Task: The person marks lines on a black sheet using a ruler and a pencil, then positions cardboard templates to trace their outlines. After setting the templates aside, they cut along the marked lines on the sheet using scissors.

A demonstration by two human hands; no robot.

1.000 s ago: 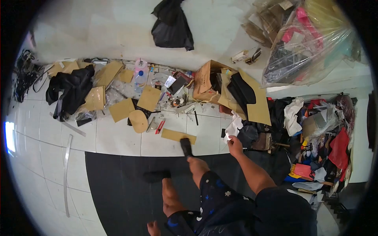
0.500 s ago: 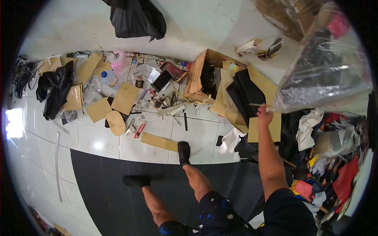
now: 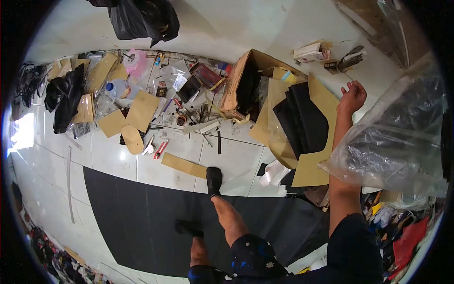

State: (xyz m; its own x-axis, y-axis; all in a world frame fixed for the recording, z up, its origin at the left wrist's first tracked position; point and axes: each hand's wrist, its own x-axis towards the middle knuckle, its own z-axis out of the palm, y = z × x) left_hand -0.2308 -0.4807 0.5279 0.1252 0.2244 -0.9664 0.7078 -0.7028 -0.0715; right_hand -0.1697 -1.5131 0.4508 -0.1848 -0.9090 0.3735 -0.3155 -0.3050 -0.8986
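My right hand is raised at the right, near the white wall. Its fingers are partly curled and apart, with nothing visible in them. Just above it, a wall holder has dark, slim items sticking out. My forearm passes beside a clear plastic sheet, which covers part of it. Left of the forearm lie folded black material pieces on tan board sheets, leaning by an open cardboard box. My left hand is out of view.
A large black sheet covers the floor under my feet. Tan board pieces, a plastic bottle, a red cutter and other small tools lie along the wall. A black bag hangs above. Cloth scraps pile up at right.
My right hand has moved up and right, from over the black pieces to the wall holder. The thin, light-coloured tool it held no longer shows in it. One foot has shifted on the black sheet.
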